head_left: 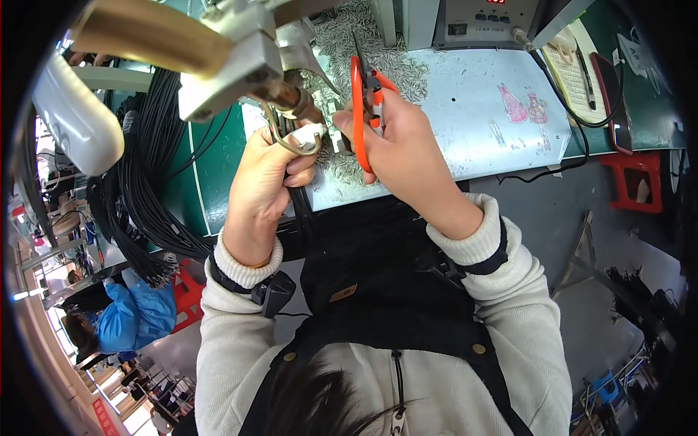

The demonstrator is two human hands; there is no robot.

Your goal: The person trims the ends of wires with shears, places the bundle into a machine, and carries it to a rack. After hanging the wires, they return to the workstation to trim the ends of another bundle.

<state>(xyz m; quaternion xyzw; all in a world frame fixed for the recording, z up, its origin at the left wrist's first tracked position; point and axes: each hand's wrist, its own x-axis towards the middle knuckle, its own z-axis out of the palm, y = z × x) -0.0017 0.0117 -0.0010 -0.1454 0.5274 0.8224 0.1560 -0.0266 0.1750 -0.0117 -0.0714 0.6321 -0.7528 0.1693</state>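
My left hand is closed around thin black cables, whose lower ends hang past the table edge. Its thumb and fingertips are beside a small metal fixture under the machine head, behind a curved wire guard. In my right hand are orange-handled pliers, held upright with the dark jaws pointing away from me. The right thumb and index fingertips come close to the fixture; whether they pinch a small part too cannot be made out. Many small silvery metal pieces lie scattered around the fixture.
A thick bundle of black cables hangs over the table at left. Behind the light board stands a grey control box with a black lead. A notebook and phone lie at right, above a red stool. Someone in blue sits at left.
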